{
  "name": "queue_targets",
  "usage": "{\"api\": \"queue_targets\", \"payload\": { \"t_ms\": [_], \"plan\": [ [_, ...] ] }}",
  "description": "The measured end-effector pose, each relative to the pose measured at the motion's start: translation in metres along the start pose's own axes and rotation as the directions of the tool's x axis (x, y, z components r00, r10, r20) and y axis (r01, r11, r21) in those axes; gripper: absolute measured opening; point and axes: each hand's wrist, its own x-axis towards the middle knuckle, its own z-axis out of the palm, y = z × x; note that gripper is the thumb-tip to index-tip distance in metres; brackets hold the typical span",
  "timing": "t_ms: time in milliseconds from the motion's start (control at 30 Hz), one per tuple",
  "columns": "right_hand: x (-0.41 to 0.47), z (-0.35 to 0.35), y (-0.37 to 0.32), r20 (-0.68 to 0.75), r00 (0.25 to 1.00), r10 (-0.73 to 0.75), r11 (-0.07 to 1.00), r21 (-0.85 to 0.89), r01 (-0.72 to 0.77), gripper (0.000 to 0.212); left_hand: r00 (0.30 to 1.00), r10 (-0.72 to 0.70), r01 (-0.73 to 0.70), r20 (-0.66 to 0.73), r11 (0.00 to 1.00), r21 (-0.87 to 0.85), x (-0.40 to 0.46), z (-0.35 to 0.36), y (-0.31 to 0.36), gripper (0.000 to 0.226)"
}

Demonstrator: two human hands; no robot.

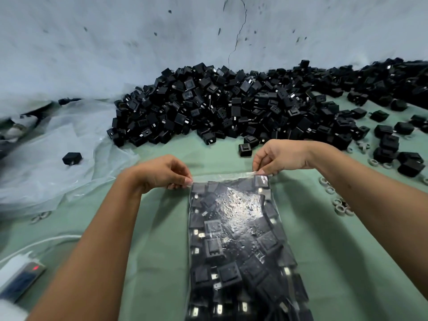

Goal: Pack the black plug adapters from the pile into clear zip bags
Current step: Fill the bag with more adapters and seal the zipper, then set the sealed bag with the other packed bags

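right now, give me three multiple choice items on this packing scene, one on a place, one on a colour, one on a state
1. Where is the pile of adapters?
A. beyond the zip bag, by the wall
B. inside a box
C. on the person's lap

2. What colour is the table cover?
A. red
B. pale green
C. yellow

3. What state is the zip bag in?
A. empty
B. filled with adapters
C. torn in half

Answers: 1 A, the heap lies past the bag against the wall. 2 B, green shows around the bag. 3 B, the left hand and right hand pinch its top corners.
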Motion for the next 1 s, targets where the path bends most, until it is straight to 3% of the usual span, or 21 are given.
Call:
{"api": "queue_targets", "payload": {
  "t_ms": [167,267,333,400,467,567,667,767,867,1000],
  "plan": [
    [-0.017,0.003,0.01,-0.071,0.997,0.014,1.0,0.015,-0.013,0.01,0.988,-0.045,0.043,-0.149,0.999,-0.017,-0.005,0.01,0.0,0.01],
    [-0.032,0.014,0.004,-0.258,0.965,0.039,0.999,0.001,-0.04,0.008,0.959,-0.168,0.16,-0.227,0.986,-0.056,-0.016,0.021,0.005,0.032],
    [-0.046,0.025,-0.004,-0.254,0.955,0.156,0.983,-0.05,-0.174,0.042,0.945,-0.311,0.292,-0.096,0.94,-0.178,-0.035,0.03,0.01,0.063],
    [-0.06,0.042,-0.014,-0.106,0.942,0.319,0.946,-0.014,-0.322,0.081,0.939,-0.342,0.34,0.021,0.92,-0.198,-0.051,0.045,0.018,0.081],
    [-0.069,0.063,-0.021,-0.087,0.937,0.337,0.941,0.006,-0.338,0.095,0.947,-0.318,0.307,-0.05,0.938,-0.159,-0.061,0.065,0.025,0.074],
    [-0.084,0.084,-0.031,-0.264,0.924,0.277,0.961,0.06,-0.271,0.084,0.926,-0.282,0.255,-0.253,0.958,-0.134,-0.068,0.088,0.03,0.051],
    [-0.094,0.098,-0.051,-0.298,0.933,0.203,0.97,0.193,-0.149,0.079,0.897,-0.259,0.152,-0.357,0.942,-0.3,-0.077,0.093,0.023,0.039],
    [-0.084,0.12,-0.079,-0.252,0.956,0.147,0.912,0.408,-0.033,0.075,0.81,-0.293,0.053,-0.508,0.9,-0.433,-0.087,0.084,0.019,0.045],
    [-0.058,0.139,-0.124,-0.384,0.923,0.007,0.845,0.496,0.2,0.092,0.686,-0.291,-0.033,-0.667,0.903,-0.428,-0.11,0.046,0.021,0.055],
    [0.001,0.161,-0.2,-0.431,0.895,-0.112,0.607,0.684,0.405,0.062,0.445,-0.235,0.025,-0.864,0.968,-0.25,-0.16,-0.032,0.029,0.057]
  ]
}}
